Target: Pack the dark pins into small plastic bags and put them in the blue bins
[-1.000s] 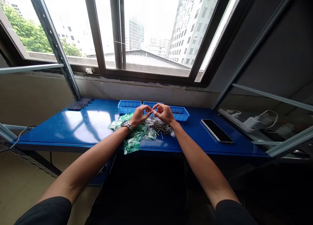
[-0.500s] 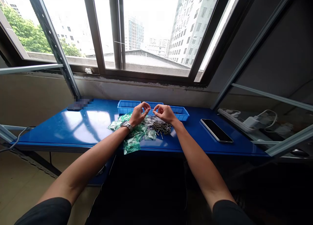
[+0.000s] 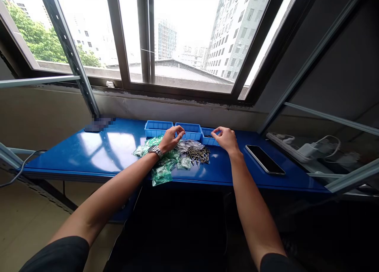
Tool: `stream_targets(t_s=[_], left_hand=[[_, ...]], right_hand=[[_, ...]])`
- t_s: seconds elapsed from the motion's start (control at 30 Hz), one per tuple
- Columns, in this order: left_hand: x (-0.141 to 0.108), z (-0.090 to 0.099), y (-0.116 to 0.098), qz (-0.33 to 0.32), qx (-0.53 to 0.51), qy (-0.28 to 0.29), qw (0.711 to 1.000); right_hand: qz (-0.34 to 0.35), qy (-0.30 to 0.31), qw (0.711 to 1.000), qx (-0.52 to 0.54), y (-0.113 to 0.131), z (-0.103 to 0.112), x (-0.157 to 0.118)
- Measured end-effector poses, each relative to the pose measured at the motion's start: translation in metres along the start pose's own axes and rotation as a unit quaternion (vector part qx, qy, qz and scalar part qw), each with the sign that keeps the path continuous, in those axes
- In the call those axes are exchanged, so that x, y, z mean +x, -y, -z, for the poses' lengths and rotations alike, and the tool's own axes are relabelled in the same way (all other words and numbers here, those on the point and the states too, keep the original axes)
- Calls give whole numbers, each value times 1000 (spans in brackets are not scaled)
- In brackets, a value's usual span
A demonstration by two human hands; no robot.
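So I'm standing by this blue table (image 3: pixel 219 175) under the window, and someone's got both hands busy over a bunch of small parts. The left hand (image 3: pixel 171 139) hangs by the middle blue bin (image 3: pixel 192 136), just beyond the packets, thumb and forefinger curled toward each other. Can't tell from here if there's anything tiny between the tips. The right hand (image 3: pixel 227 139) is off to the side at the right-hand blue bin (image 3: pixel 209 141), fingertips over its rim area, thumb and forefinger bent together like a pinch. Again, too small to tell whether it's gripping something.

The loose pile of dark and brassy pins (image 3: pixel 199 155) lies on the tabletop between the two forearms, with clear packets (image 3: pixel 189 145) right behind it. Green packets (image 3: pixel 162 174) spread out to the left of the pile, some right under the left wrist, which wears a metal-band watch (image 3: pixel 155 150). The left-hand blue bin (image 3: pixel 152 133) sits at the far end of the row. A phone (image 3: pixel 265 160) lies face up over on the right.
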State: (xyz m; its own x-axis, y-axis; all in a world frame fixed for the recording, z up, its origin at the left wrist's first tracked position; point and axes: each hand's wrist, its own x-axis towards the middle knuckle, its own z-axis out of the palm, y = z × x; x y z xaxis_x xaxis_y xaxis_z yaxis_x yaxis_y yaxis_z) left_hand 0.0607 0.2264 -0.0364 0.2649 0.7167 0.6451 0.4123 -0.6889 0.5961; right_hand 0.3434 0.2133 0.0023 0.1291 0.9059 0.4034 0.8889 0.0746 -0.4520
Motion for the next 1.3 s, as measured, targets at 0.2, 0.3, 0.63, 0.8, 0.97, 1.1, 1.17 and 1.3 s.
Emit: stream_targets(t_s=[0.2,0.3,0.63,0.8,0.97,1.1,1.17,1.3], left_hand=[[0,0,1,-9,9,8,1000],[0,-1,1,-15,14,11,1000],[-1,0,0,-15,22,17,1000],[-1,-1,1,-14,21,22,999],[-1,0,1,-16,22,27,999],[-1,0,0,-13,25,31,999],[-1,0,0,-11,26,34,999],[-1,-1,2,-13,24,34,999]], right_hand=[[25,183,981,-61,4,18,-53],[18,204,974,-99,5,20,-71],[10,194,972,-129,12,16,-76],[4,203,968,-146,13,15,-74],[-11,200,968,-152,16,15,-70],[-14,195,968,-161,23,12,-67],[-16,199,966,-167,24,10,-66],[-10,208,964,-165,17,12,-67]])
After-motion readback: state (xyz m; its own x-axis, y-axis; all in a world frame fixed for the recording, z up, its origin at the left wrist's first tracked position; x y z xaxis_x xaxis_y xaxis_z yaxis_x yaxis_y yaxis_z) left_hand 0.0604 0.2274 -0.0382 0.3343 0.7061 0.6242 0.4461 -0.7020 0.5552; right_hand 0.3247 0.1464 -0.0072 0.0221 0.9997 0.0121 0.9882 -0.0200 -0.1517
